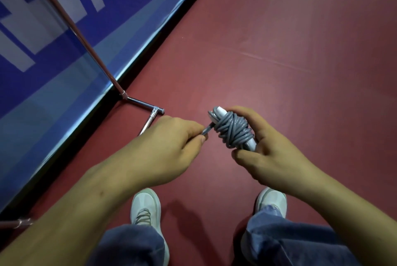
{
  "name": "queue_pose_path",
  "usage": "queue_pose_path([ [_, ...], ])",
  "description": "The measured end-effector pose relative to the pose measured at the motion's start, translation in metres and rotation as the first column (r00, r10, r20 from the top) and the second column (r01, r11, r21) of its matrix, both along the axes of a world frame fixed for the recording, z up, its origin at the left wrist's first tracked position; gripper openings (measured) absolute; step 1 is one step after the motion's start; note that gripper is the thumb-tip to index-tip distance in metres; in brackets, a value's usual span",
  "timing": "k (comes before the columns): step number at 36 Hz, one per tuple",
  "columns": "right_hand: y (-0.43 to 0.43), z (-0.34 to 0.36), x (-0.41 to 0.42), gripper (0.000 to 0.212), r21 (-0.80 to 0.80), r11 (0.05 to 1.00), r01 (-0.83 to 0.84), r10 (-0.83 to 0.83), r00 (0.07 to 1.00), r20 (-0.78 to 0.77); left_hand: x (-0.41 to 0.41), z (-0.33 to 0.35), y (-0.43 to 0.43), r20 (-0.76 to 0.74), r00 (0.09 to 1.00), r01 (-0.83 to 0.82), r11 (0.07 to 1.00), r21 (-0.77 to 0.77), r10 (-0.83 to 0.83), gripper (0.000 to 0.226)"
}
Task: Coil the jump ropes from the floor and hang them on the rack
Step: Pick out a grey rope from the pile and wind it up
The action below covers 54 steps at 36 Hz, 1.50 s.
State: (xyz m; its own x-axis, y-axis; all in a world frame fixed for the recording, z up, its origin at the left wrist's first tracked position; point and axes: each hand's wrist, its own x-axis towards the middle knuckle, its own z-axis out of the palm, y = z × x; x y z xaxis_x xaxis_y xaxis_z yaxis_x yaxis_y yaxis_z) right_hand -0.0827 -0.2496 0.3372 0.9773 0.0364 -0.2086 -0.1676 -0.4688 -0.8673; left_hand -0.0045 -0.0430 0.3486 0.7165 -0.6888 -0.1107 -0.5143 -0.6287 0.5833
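Forearms (86,190) stretch over the floor (279,50), left grip (171,143) pinching the loose tail (207,130) while right grip (268,147) curls round the wound jump rope (234,130), likely light, springy, slick, best held by its white handles (221,112).

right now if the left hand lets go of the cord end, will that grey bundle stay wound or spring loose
Probably loosens: the cord end pinched by the left hand looks untucked, and the glossy cord could slip. The jump rope bundle seems light, sitting in the right hand's grip.
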Motion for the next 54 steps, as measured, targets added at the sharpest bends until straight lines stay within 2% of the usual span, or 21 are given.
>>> queue_pose_path([
  [3,0.001,-0.004,0.002,0.075,-0.139,0.990,-0.028,0.026,1.000,-0.013,-0.007,-0.001,0.000,0.052,0.999,0.006,0.996,0.094,-0.011,0.028],
  [6,0.005,-0.008,0.002,0.074,-0.202,0.978,-0.057,0.053,0.998,-0.025,-0.010,-0.002,0.001,0.084,0.996,0.006,0.986,0.169,-0.020,0.032],
  [18,0.014,-0.011,0.008,0.068,-0.253,0.964,-0.076,0.060,0.996,-0.071,-0.011,-0.002,-0.001,0.169,0.982,0.036,0.958,0.284,-0.087,0.036],
  [20,0.012,-0.010,0.010,0.067,-0.175,0.983,-0.049,0.029,0.993,-0.114,-0.008,-0.006,0.002,0.139,0.988,0.023,0.965,0.261,-0.062,0.035],
  [22,0.009,-0.005,0.010,0.067,0.041,0.999,0.031,-0.021,0.975,-0.220,-0.003,-0.009,0.006,0.096,0.995,0.010,0.969,0.249,-0.035,0.033],
  [24,0.006,0.001,0.009,0.067,0.282,0.955,0.092,0.001,0.949,-0.314,0.000,-0.012,0.009,0.049,0.999,-0.007,0.968,0.250,-0.005,0.032],
  [26,0.006,0.009,0.008,0.066,0.444,0.891,0.100,0.061,0.940,-0.335,0.003,-0.016,0.009,0.005,0.999,-0.036,0.966,0.254,0.036,0.033],
  [30,0.010,0.020,0.003,0.067,0.636,0.768,0.072,0.177,0.931,-0.319,0.008,-0.021,0.004,-0.062,0.994,-0.071,0.963,0.258,0.090,0.034],
  [33,0.010,0.023,0.001,0.067,0.690,0.722,0.048,0.221,0.930,-0.295,0.011,-0.020,0.001,-0.109,0.989,-0.074,0.968,0.239,0.103,0.031],
  [38,0.003,0.014,0.005,0.060,0.573,0.812,0.111,0.083,0.949,-0.303,0.001,-0.011,0.000,-0.109,0.994,0.013,0.986,0.169,0.006,0.041],
  [45,0.001,-0.002,0.007,0.054,0.260,0.965,0.023,0.065,0.945,-0.322,-0.007,-0.004,0.005,0.136,0.981,0.118,0.984,0.136,-0.136,0.038],
  [50,0.001,0.000,0.007,0.056,0.123,0.989,-0.088,0.123,0.940,-0.318,-0.002,-0.003,0.008,0.215,0.961,0.165,0.985,0.056,-0.174,0.038],
  [54,0.005,0.000,0.003,0.055,0.110,0.974,-0.198,0.226,0.893,-0.390,0.001,0.004,0.011,0.204,0.959,0.203,0.979,-0.017,-0.195,0.045],
])
